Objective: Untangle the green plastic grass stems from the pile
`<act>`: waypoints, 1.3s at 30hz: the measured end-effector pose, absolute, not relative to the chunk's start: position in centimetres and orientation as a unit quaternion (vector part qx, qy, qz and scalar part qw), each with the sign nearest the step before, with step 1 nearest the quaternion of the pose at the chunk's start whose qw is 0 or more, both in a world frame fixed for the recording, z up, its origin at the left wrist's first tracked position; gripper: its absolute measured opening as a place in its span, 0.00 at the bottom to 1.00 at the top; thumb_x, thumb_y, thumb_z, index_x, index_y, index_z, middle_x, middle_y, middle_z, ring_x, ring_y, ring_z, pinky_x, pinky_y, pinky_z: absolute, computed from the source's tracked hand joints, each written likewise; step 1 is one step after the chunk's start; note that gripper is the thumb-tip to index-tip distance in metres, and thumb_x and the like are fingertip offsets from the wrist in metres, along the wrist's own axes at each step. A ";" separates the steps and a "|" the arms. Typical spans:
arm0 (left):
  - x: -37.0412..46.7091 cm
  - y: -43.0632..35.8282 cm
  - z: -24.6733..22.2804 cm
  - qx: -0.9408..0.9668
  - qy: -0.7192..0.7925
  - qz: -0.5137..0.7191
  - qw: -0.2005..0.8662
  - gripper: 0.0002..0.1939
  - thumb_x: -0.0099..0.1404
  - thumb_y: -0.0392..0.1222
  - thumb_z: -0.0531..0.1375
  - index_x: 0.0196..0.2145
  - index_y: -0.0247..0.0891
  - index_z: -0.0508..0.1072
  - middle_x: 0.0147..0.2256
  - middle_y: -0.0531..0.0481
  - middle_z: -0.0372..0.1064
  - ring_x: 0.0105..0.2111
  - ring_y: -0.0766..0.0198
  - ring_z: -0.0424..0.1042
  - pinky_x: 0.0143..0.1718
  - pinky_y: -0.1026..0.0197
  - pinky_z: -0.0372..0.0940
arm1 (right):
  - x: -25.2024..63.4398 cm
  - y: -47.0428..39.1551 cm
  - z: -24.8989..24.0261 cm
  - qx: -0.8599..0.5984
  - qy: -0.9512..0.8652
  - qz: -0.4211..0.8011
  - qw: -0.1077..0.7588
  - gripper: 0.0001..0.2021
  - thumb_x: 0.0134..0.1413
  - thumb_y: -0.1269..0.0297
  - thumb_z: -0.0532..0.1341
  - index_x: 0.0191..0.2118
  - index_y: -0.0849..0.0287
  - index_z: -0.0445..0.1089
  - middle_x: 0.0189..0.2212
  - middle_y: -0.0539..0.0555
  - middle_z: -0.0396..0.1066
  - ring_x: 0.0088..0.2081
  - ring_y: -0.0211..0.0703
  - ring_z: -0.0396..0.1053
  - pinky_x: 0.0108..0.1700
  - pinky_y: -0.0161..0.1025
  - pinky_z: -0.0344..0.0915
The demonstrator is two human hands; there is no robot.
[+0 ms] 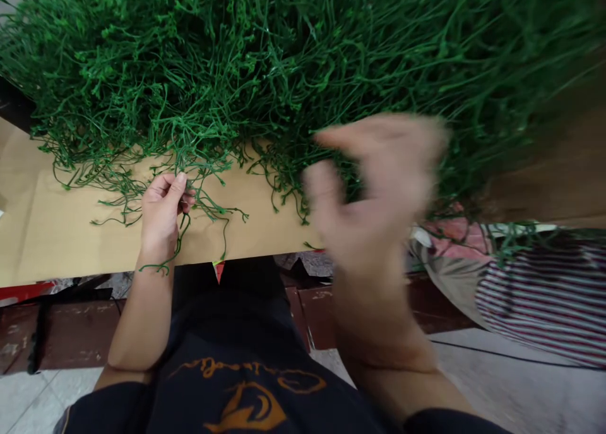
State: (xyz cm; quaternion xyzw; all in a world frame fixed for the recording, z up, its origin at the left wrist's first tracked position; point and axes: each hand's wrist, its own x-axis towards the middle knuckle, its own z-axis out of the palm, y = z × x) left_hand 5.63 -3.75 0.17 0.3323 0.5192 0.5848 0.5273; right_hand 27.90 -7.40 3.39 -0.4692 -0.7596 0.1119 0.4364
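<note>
A large heap of thin green plastic stems [265,55] with small knobbed tips fills the upper part of the head view. Near the cardboard's front edge, my left hand [163,203] pinches a few of these stems between thumb and fingers, and one strand hangs down over the wrist. My right hand [379,181] is blurred by motion in front of the heap, its thumb and fingers apart with nothing visible between them. Loose stems spread over the tan cardboard [95,244] around my left hand.
A person in striped clothing [549,301] is at the right, beside a pink cloth [461,235]. Brown cardboard [558,175] rises at the right edge. Below the work surface are a dark red bench [71,336] and a tiled floor [42,390].
</note>
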 end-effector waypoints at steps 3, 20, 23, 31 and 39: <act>5.9 -4.0 0.3 0.339 0.524 0.579 0.524 0.12 0.56 0.42 0.64 0.22 0.37 0.65 0.17 0.59 0.65 0.15 0.76 0.61 0.16 0.72 0.54 | 22.4 -7.1 0.9 -0.432 -0.785 0.141 0.421 0.23 0.52 0.49 0.59 0.48 0.61 0.64 0.42 0.60 0.65 0.47 0.48 0.62 0.50 0.48 0.63; 6.5 -4.2 1.4 0.371 0.484 0.629 0.482 0.13 0.58 0.39 0.62 0.21 0.36 0.62 0.20 0.60 0.63 0.14 0.79 0.53 0.14 0.71 0.48 | 17.6 -8.8 -0.1 -0.355 -0.772 0.187 0.494 0.13 0.61 0.69 0.49 0.23 0.59 0.54 0.20 0.50 0.57 0.26 0.35 0.53 0.32 0.34 0.56; 6.5 -4.0 2.1 0.385 0.471 0.644 0.464 0.13 0.59 0.39 0.61 0.22 0.36 0.61 0.20 0.60 0.63 0.14 0.79 0.52 0.14 0.70 0.47 | 17.6 -8.7 0.5 -0.333 -0.775 0.174 0.509 0.13 0.60 0.70 0.49 0.23 0.59 0.54 0.20 0.50 0.57 0.26 0.35 0.53 0.32 0.34 0.56; 6.5 -3.1 2.5 0.361 0.459 0.660 0.472 0.13 0.62 0.34 0.58 0.22 0.37 0.61 0.19 0.59 0.60 0.15 0.78 0.51 0.15 0.69 0.45 | 18.0 -10.3 0.9 -0.277 -0.795 0.167 0.514 0.12 0.58 0.72 0.50 0.23 0.59 0.55 0.19 0.48 0.56 0.24 0.34 0.53 0.32 0.35 0.55; 3.2 -2.7 3.7 0.345 0.459 0.676 0.462 0.11 0.65 0.37 0.56 0.24 0.37 0.63 0.19 0.58 0.60 0.16 0.77 0.55 0.15 0.70 0.47 | 18.9 -11.4 2.9 -0.126 -0.834 0.204 0.497 0.08 0.57 0.73 0.52 0.28 0.60 0.63 0.22 0.48 0.65 0.27 0.33 0.59 0.33 0.35 0.59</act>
